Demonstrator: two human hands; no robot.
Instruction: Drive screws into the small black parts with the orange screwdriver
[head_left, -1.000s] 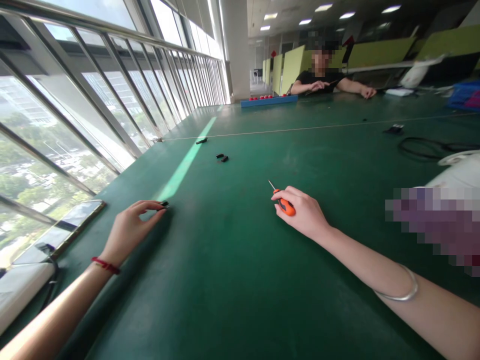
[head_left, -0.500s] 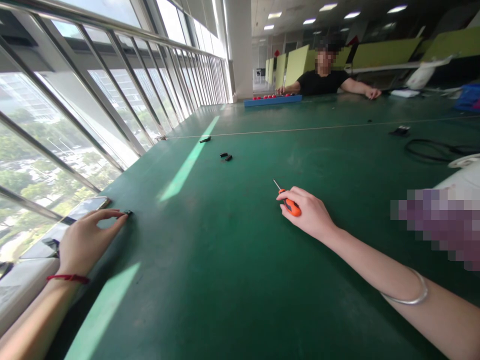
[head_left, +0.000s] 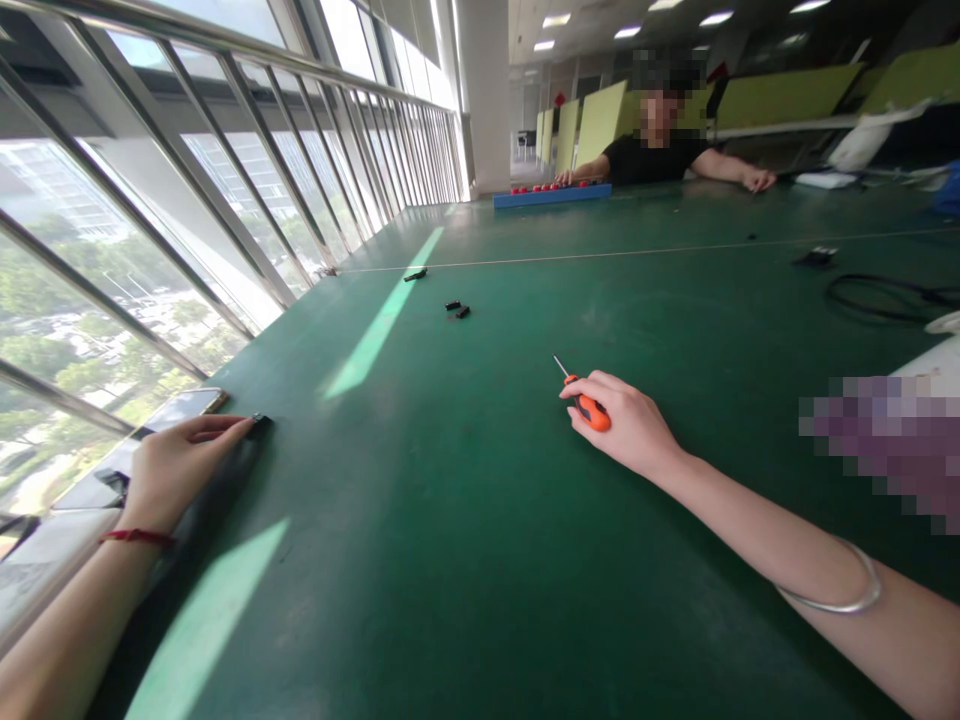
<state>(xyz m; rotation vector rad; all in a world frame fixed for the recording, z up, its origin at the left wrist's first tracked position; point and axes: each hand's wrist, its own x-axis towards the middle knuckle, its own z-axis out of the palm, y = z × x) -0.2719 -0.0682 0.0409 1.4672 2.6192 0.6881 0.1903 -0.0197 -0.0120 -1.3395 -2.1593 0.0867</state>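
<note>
My right hand (head_left: 626,425) rests on the green table (head_left: 480,520) and grips a small orange-handled screwdriver (head_left: 589,407), its thin metal tip pointing up and left. My left hand (head_left: 176,468) lies flat near the table's left edge, fingertips on a small black part (head_left: 260,422). A phone (head_left: 161,425) lies just beyond that hand. A red cord circles my left wrist, a silver bangle my right forearm.
Two small black parts (head_left: 457,309) and another black piece (head_left: 415,274) lie farther up the table. A person in a black shirt (head_left: 660,155) sits at the far end behind a blue tray (head_left: 551,195). A black cable (head_left: 881,297) is coiled at right. Window railing runs along the left.
My left hand slid the small black part leftward to the table's edge by the phone, and now lies flatter. My right hand with the screwdriver stayed put.
</note>
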